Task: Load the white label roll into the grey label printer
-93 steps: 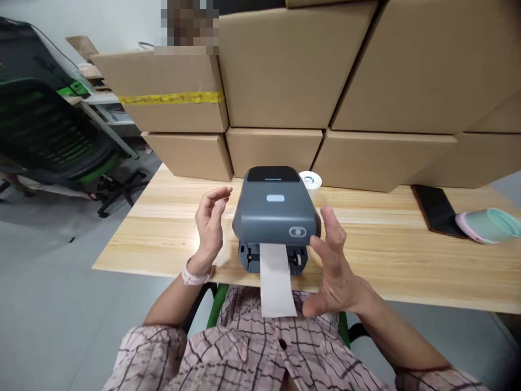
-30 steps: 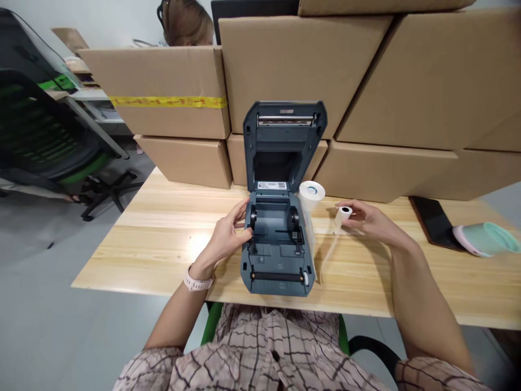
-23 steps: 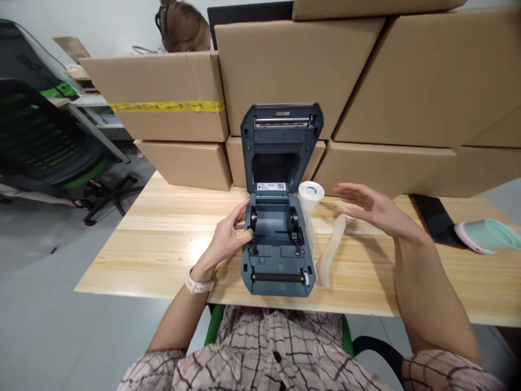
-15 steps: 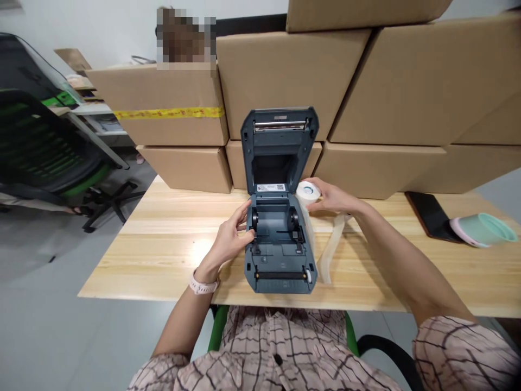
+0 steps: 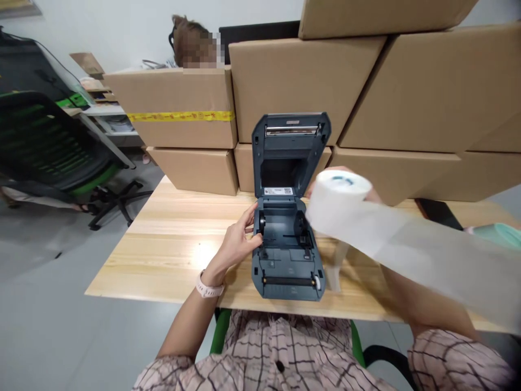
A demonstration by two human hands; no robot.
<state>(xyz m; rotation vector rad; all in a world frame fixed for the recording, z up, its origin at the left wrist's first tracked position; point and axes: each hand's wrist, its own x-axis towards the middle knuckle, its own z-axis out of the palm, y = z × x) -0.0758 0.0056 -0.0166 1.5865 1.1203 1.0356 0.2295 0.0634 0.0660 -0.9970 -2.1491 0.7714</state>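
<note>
A dark grey label printer (image 5: 291, 260) stands on the table with its lid (image 5: 291, 155) raised and its roll bay bare. My left hand (image 5: 240, 239) holds the printer's left edge, thumb over the rim and fingers along the outer side. To the right of the printer, a roll of white labels (image 5: 336, 203) is lifted in my right hand (image 5: 375, 196), mostly hidden behind it. From the roll, a loose blurred strip (image 5: 423, 250) stretches far out to the right. A short strip of pale paper (image 5: 334, 274) lies beside the printer.
Stacked cardboard boxes (image 5: 301, 81) wall off the table's back edge. At right lie a dark phone (image 5: 437, 213) and a mint-green cup (image 5: 502, 233), partly covered by the strip. A person's head (image 5: 195, 43) shows behind the boxes. An office chair (image 5: 52, 141) stands at left.
My right hand has raised the label roll from beside the printer toward me and rightward, and its strip now swings out to the right. My left hand stays on the printer. The whole view has shifted slightly.
</note>
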